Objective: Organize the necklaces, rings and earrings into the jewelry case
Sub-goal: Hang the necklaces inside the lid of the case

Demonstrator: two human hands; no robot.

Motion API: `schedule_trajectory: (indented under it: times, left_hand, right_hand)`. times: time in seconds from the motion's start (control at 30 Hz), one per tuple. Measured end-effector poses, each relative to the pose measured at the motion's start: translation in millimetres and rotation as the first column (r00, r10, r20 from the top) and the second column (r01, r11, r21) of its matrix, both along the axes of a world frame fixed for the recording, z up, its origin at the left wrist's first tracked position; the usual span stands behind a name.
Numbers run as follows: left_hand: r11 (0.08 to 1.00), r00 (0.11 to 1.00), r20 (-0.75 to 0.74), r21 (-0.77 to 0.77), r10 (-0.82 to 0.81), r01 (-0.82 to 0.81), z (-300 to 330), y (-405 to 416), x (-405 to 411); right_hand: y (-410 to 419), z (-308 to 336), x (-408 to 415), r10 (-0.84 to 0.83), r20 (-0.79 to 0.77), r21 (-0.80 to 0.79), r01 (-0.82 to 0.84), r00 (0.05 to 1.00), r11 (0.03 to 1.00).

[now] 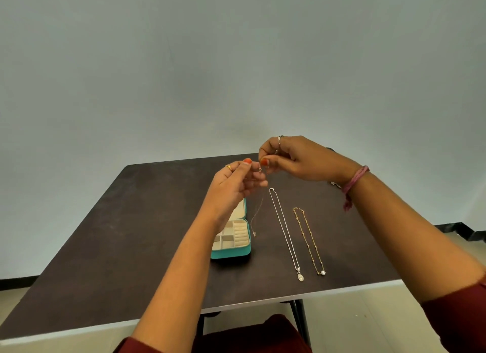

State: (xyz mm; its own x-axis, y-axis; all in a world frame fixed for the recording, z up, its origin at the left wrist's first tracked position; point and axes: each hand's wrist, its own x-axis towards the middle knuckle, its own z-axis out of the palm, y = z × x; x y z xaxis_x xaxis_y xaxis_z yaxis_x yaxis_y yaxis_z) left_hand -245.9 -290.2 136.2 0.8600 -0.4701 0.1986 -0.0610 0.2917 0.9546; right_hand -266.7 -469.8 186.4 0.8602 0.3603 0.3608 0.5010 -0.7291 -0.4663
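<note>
1. Both hands are up above the desk (110, 221), fingertips nearly meeting, and between them hangs a thin chain (256, 216).
2. The left hand (238, 185) pinches one end of the chain between thumb and forefinger; its other fingers curl loosely below.
3. The right hand (292, 158) pinches the other end, just beside the left fingertips (the clasp itself is too small to read).
4. From that pinch the chain drops below the left hand, its small pendant down by the desk; whether it touches, I cannot tell.
5. The case (232, 241) lies open under the left wrist, teal outside, pale compartments inside, partly hidden by the forearm.
6. Below the right hand, a silver necklace (285, 231) lies stretched out on the desk, pendant at the near end.
7. Just right of it, under the right wrist, a gold necklace (309, 241) lies alongside, apart from the silver one.
8. A pink thread band (355, 180) wraps the right wrist.
</note>
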Motion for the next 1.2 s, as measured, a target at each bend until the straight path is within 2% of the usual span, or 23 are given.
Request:
schedule_trajectory:
  times: [0.13, 0.37, 0.43, 0.57, 0.67, 0.73, 1.0, 1.2]
  left_hand:
    - [0.999, 0.999, -0.024, 0.009, -0.036, 0.036, 6, 4, -1]
    - [0.998, 0.998, -0.04, 0.008, -0.057, 0.057, 11, 7, -5]
    - [0.998, 0.997, -0.053, -0.018, -0.064, 0.063, 14, 7, -8]
    - [0.994, 0.994, -0.075, -0.085, -0.078, 0.071, 20, 8, -11]
    - [0.992, 0.994, -0.083, -0.11, -0.069, 0.06, 24, 9, -11]
    - [0.989, 0.995, -0.084, -0.144, -0.056, 0.044, 27, 10, -10]
    - [0.94, 0.996, -0.087, -0.337, 0.023, -0.051, 42, 24, -6]
    - [0.919, 0.997, -0.04, -0.388, 0.064, -0.075, 49, 25, -8]
  right_hand:
    - [1, 5, -2, -0.004, -0.016, 0.037, 0.005, 1.0, 0.999]
    - [4, 8, -7, 0.043, -0.12, 0.251, -0.011, 0.992, 0.968]
    - [7, 6, -10, 0.099, -0.194, 0.405, -0.012, 0.976, 0.914]
    - [13, -3, -12, 0.231, -0.285, 0.673, 0.023, 0.93, 0.74]
    - [23, -10, -11, 0.268, -0.289, 0.783, 0.066, 0.919, 0.619]
    - [29, -14, -10, 0.269, -0.268, 0.809, 0.064, 0.925, 0.585]
    - [36, -30, -22, 0.137, -0.175, 0.774, 0.05, 0.975, 0.632]
    - [43, -40, -36, 0.059, -0.122, 0.596, 0.026, 0.991, 0.802]
